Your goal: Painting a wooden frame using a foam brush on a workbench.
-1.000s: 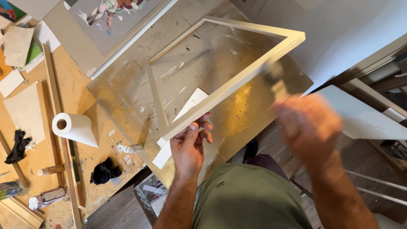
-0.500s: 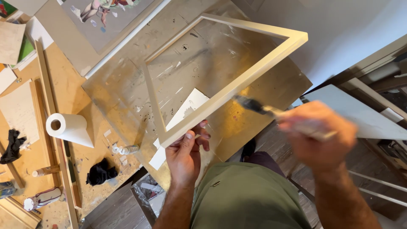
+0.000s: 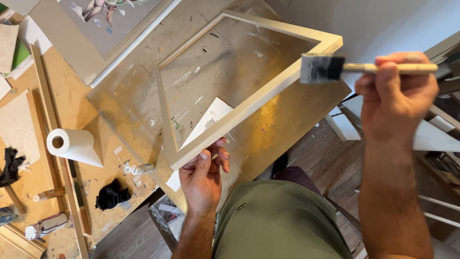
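Frame: your pale wooden frame (image 3: pixel 249 103), open and rectangular, is tilted above the spattered board, near corner gripped from below.
Brush: your foam brush (image 3: pixel 322 68) has a dark grey head and light wooden handle, held level, just beside the frame's far corner.

A paint-spattered board (image 3: pixel 268 129) filled the middle of the frame, resting on a plywood worktable (image 3: pixel 52 110). A white sheet of paper (image 3: pixel 213 115) lay on the board near its centre. At the left a roll of paper towel (image 3: pixel 72 145) lay on its side, with a crumpled black rag (image 3: pixel 111 195) below it and another dark rag (image 3: pixel 9 165) at the left edge. A small tube (image 3: pixel 143 168) lay between the roll and the board (its cap end pointed left). A picture in a white frame (image 3: pixel 103 29) sat at the upper left. Wooden floorboards (image 3: pixel 316 153) showed at lower centre.
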